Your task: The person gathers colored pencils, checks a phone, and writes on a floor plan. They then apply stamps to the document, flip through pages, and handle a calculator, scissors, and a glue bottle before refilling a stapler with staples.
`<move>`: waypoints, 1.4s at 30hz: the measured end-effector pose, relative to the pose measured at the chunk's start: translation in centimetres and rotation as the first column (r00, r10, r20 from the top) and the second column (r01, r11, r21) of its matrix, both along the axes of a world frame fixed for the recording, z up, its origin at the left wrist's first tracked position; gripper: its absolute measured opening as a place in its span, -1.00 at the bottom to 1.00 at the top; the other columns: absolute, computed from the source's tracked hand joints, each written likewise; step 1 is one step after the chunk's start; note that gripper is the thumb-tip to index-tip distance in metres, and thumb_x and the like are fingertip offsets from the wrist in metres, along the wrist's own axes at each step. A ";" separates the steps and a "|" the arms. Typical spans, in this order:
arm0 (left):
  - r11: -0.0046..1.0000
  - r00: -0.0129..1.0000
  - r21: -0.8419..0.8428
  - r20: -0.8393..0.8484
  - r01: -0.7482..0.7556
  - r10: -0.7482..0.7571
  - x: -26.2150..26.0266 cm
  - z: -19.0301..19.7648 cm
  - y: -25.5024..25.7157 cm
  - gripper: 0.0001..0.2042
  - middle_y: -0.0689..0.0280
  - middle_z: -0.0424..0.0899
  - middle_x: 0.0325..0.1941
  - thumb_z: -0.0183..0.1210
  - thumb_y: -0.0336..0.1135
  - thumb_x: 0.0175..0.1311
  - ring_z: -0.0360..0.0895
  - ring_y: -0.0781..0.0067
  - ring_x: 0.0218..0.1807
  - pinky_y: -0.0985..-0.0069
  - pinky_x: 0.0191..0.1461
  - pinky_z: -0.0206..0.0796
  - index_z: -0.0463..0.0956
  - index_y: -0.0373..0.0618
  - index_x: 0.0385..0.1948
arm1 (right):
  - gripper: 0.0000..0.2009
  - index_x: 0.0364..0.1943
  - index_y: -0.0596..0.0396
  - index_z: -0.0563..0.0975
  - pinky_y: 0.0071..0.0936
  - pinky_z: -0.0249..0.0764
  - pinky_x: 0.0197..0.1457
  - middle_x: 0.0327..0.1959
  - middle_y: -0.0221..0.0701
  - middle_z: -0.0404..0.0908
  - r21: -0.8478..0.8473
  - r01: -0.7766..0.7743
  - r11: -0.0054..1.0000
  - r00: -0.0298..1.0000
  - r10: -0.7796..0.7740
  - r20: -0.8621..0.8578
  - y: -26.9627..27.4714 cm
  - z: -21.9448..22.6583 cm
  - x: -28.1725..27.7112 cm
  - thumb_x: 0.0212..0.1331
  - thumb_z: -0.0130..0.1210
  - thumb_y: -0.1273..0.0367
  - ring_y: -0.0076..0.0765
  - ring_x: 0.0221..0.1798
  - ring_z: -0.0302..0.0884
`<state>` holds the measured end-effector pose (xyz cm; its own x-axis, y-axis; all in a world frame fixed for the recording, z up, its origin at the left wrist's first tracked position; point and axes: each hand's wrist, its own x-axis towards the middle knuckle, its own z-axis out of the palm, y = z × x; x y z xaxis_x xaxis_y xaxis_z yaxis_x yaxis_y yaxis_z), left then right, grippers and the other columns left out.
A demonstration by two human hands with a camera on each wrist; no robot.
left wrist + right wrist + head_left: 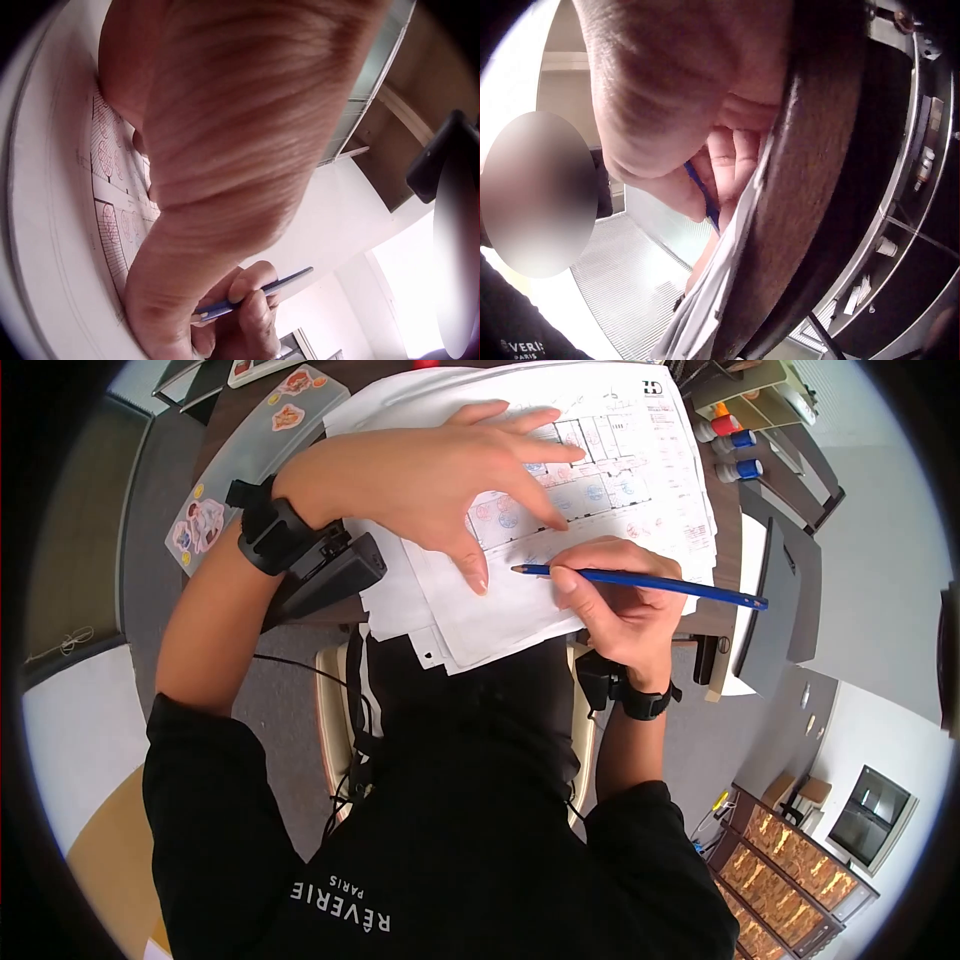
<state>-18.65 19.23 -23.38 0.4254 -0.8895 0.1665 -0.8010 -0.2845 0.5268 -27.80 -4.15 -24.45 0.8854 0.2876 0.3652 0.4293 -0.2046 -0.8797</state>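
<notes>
A stack of printed floor plans (560,600) with red and blue marks lies over the desk's front edge. Across the top sheet my left hand (470,475) is spread, fingers apart and straight, thumb pointing towards me. My right hand (630,600) pinches a blue pencil (680,586) between thumb and fingers. The pencil's sharpened tip is over a blank part of the sheet, just right of the left thumb. In the left wrist view the pencil (277,286) shows beyond the left hand (225,150). The right wrist view shows the right hand (690,97) curled round the pencil, its tip hidden.
A translucent case with stickers (255,455) lies left of the papers. Small bottles with red and blue caps (738,469) stand to the right, beside a desk organizer (750,400). The wooden desk edge (802,187) runs under the sheets. A cable (310,665) hangs at the left.
</notes>
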 end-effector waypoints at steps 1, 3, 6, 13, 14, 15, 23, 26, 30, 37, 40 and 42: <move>1.000 1.000 -0.010 0.003 0.004 -0.004 0.0 0.0 0.0 -0.25 0.26 0.15 0.60 0.63 -0.23 -0.47 -0.22 0.10 0.67 -0.04 0.65 -0.37 0.69 0.22 0.06 | -0.90 -0.35 0.17 0.68 -0.59 0.51 -0.34 -0.41 -0.33 0.73 0.000 -0.001 1.000 1.000 0.001 -0.002 0.1 -0.1 -0.1 0.05 0.36 0.58 -0.47 -0.44 0.65; 1.000 1.000 -0.023 0.008 0.010 -0.010 0.1 0.0 -0.1 -0.25 0.26 0.16 0.60 0.63 -0.24 -0.47 -0.22 0.10 0.67 -0.03 0.65 -0.38 0.69 0.21 0.06 | -0.91 -0.35 0.17 0.68 -0.60 0.47 -0.38 -0.42 -0.34 0.73 0.048 0.006 0.999 0.999 -0.007 0.037 0.1 -0.2 -0.2 0.06 0.36 0.57 -0.49 -0.47 0.62; 1.000 1.000 -0.002 -0.014 -0.001 0.001 0.1 0.2 -0.1 -0.26 0.26 0.16 0.60 0.63 -0.23 -0.46 -0.22 0.10 0.67 -0.02 0.65 -0.39 0.69 0.20 0.05 | -0.91 -0.36 0.16 0.68 -0.61 0.45 -0.42 -0.42 -0.34 0.73 -0.022 -0.003 1.000 0.998 0.004 0.059 0.0 -0.1 -0.2 0.06 0.36 0.57 -0.52 -0.49 0.60; 1.000 1.000 0.010 -0.008 -0.003 0.003 0.1 0.1 -0.1 -0.25 0.26 0.15 0.60 0.63 -0.23 -0.48 -0.22 0.09 0.67 -0.02 0.65 -0.39 0.69 0.21 0.05 | -0.92 -0.37 0.14 0.68 -0.63 0.41 -0.46 -0.43 -0.35 0.73 -0.052 -0.003 0.999 0.998 0.006 0.064 0.0 0.1 -0.2 0.07 0.36 0.56 -0.55 -0.52 0.58; 1.000 1.000 0.022 -0.009 -0.009 0.010 0.1 0.1 -0.1 -0.25 0.26 0.15 0.60 0.63 -0.23 -0.48 -0.22 0.09 0.67 -0.02 0.65 -0.38 0.69 0.21 0.05 | -0.93 -0.38 0.13 0.68 -0.62 0.41 -0.47 -0.44 -0.36 0.72 -0.062 0.001 0.998 0.997 0.004 0.078 0.1 0.1 -0.2 0.08 0.36 0.55 -0.55 -0.53 0.58; 1.000 1.000 0.022 -0.008 -0.007 0.007 0.1 0.1 -0.2 -0.25 0.26 0.15 0.60 0.63 -0.23 -0.48 -0.22 0.09 0.67 -0.02 0.65 -0.38 0.69 0.21 0.05 | -0.93 -0.38 0.12 0.68 -0.62 0.41 -0.47 -0.44 -0.37 0.72 -0.072 0.004 0.997 0.996 0.003 0.092 0.1 0.1 -0.2 0.08 0.36 0.54 -0.55 -0.53 0.57; 1.000 1.000 0.023 0.024 0.018 -0.018 0.3 0.0 0.0 -0.24 0.25 0.13 0.61 0.62 -0.22 -0.44 -0.23 0.07 0.67 -0.02 0.64 -0.36 0.67 0.18 0.09 | -0.94 -0.38 0.11 0.69 -0.62 0.40 -0.48 -0.46 -0.39 0.71 -0.110 0.009 0.994 0.997 0.000 0.081 0.2 0.1 -0.1 0.09 0.37 0.51 -0.56 -0.56 0.55; 1.000 1.000 0.018 0.016 0.017 -0.018 0.3 0.0 0.0 -0.24 0.25 0.14 0.61 0.61 -0.22 -0.44 -0.22 0.07 0.67 -0.01 0.64 -0.36 0.67 0.17 0.09 | -0.94 -0.38 0.11 0.69 -0.62 0.40 -0.48 -0.46 -0.39 0.71 -0.110 0.004 0.994 0.997 0.004 0.078 0.2 0.2 -0.1 0.09 0.37 0.51 -0.57 -0.56 0.54; 1.000 1.000 0.010 0.026 0.014 -0.014 0.2 0.1 -0.1 -0.24 0.25 0.14 0.60 0.62 -0.22 -0.45 -0.22 0.07 0.67 0.00 0.65 -0.34 0.67 0.16 0.09 | -0.94 -0.38 0.11 0.69 -0.63 0.39 -0.49 -0.46 -0.39 0.71 -0.122 0.006 0.992 0.997 0.004 0.080 0.2 0.2 -0.1 0.09 0.37 0.52 -0.58 -0.56 0.54; 1.000 0.999 0.011 0.037 0.016 -0.016 0.3 0.0 -0.1 -0.25 0.26 0.16 0.60 0.62 -0.24 -0.45 -0.19 0.07 0.66 0.02 0.64 -0.30 0.68 0.15 0.07 | -0.93 -0.38 0.13 0.69 -0.63 0.38 -0.50 -0.46 -0.39 0.71 -0.114 0.008 0.993 0.997 0.000 0.075 0.2 0.2 -0.2 0.08 0.36 0.54 -0.59 -0.55 0.55; 1.000 0.999 0.010 0.037 0.012 -0.013 0.2 0.0 -0.1 -0.25 0.26 0.17 0.59 0.62 -0.24 -0.46 -0.19 0.08 0.66 0.03 0.64 -0.30 0.69 0.15 0.07 | -0.93 -0.39 0.13 0.68 -0.63 0.38 -0.50 -0.47 -0.39 0.70 -0.090 0.020 0.996 0.999 -0.017 0.039 0.2 0.2 -0.4 0.08 0.36 0.55 -0.59 -0.55 0.55; 1.000 0.999 0.013 0.037 0.008 -0.009 0.2 0.1 -0.1 -0.25 0.25 0.17 0.59 0.62 -0.24 -0.46 -0.19 0.08 0.66 0.03 0.64 -0.29 0.69 0.15 0.06 | -0.93 -0.40 0.13 0.68 -0.63 0.39 -0.49 -0.48 -0.39 0.69 -0.080 0.017 0.997 1.000 -0.016 0.015 0.1 0.2 -0.4 0.08 0.35 0.56 -0.58 -0.55 0.56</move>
